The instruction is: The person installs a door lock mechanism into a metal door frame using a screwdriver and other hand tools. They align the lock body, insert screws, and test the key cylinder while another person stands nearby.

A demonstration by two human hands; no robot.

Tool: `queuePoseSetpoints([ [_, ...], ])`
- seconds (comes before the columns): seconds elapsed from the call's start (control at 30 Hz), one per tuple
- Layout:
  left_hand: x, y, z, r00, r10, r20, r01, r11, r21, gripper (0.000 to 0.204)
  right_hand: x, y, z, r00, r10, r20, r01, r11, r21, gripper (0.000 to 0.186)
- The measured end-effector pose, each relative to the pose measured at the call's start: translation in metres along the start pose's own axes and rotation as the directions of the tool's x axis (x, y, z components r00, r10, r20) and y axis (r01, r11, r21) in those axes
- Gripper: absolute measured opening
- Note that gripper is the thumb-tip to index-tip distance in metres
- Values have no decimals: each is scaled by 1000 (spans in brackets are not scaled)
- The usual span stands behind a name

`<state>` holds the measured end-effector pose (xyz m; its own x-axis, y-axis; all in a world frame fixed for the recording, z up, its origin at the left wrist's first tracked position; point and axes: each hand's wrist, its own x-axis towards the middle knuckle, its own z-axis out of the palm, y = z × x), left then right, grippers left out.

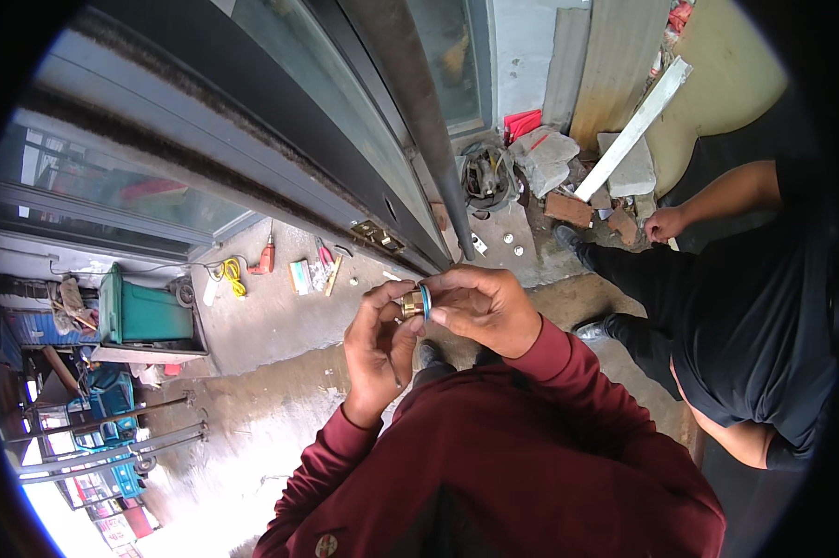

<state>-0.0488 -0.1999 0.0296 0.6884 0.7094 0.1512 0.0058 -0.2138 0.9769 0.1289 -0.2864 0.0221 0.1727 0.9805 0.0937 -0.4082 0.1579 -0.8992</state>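
Observation:
Between my fingers is a small brass fitting (410,305) with a round, blue-rimmed end (425,302). My left hand (378,339) pinches it from the left. My right hand (480,307) grips the blue-rimmed end from the right, thumb below it. Just above my hands stands the dark metal door edge (326,167), with a cut-out holding a brass-coloured latch part (378,235).
A drill (262,259), yellow cord (229,277) and small tools (303,277) lie on the ground. A teal bin (150,312) stands left. Rubble (545,163) and a white plank (629,130) sit upper right. Another person in black (745,316) is close on my right.

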Motion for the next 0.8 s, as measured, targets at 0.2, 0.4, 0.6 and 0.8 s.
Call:
queuePoseSetpoints([
  [0.2,0,0,3,1000,9,18,-9,1000,-4,37,-2,6,2,997,-10,-82,6,999,-43,27],
  [0.4,2,7,14,997,-30,-76,27,999,-41,48,2,14,-4,992,58,-113,-49,995,84,28],
  [0.6,2,13,3,972,-115,-204,99,991,-86,42,34,6,-32,980,-74,-186,75,997,-3,25],
  [0.8,6,9,-8,938,-191,-288,166,980,-110,34,84,8,-43,974,-149,-169,141,988,-55,25],
])
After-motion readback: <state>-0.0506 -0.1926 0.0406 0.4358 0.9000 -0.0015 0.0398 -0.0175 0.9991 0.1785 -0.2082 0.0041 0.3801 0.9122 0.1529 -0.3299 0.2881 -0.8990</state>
